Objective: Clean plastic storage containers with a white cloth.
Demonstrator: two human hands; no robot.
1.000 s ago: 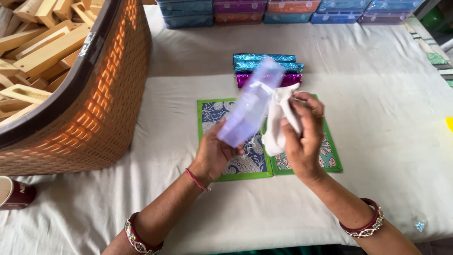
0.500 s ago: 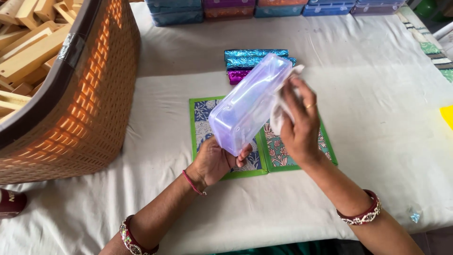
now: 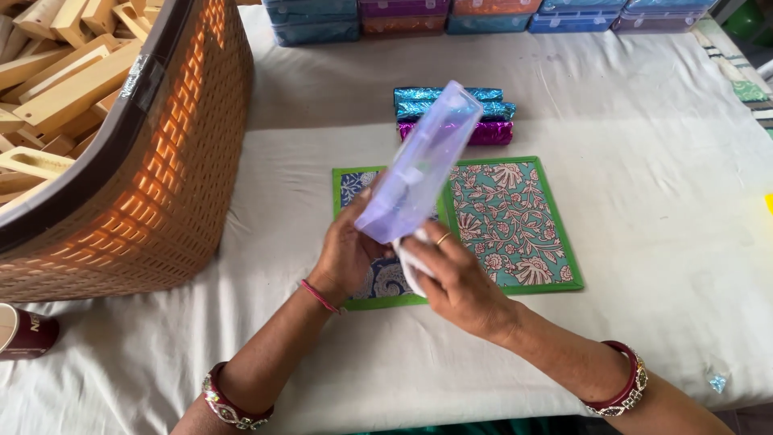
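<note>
My left hand (image 3: 348,254) holds a translucent purple plastic box (image 3: 423,161) tilted up above the table. My right hand (image 3: 457,282) grips a white cloth (image 3: 411,259) pressed against the box's lower end. Beneath both hands lie two patterned green-bordered mats: a blue one (image 3: 354,187), partly hidden, and a teal floral one (image 3: 507,221). Three shiny foil-wrapped rolls (image 3: 491,121), teal and magenta, lie just beyond the mats.
A large brown woven basket (image 3: 161,177) full of wooden pieces stands at the left. A row of coloured plastic boxes (image 3: 483,14) lines the far edge of the white-covered table (image 3: 660,161). A maroon-and-white cup (image 3: 22,332) sits at the lower left.
The box has tilted more upright. My right hand with the cloth has moved from the box's upper end down to its lower end, near my left hand.
</note>
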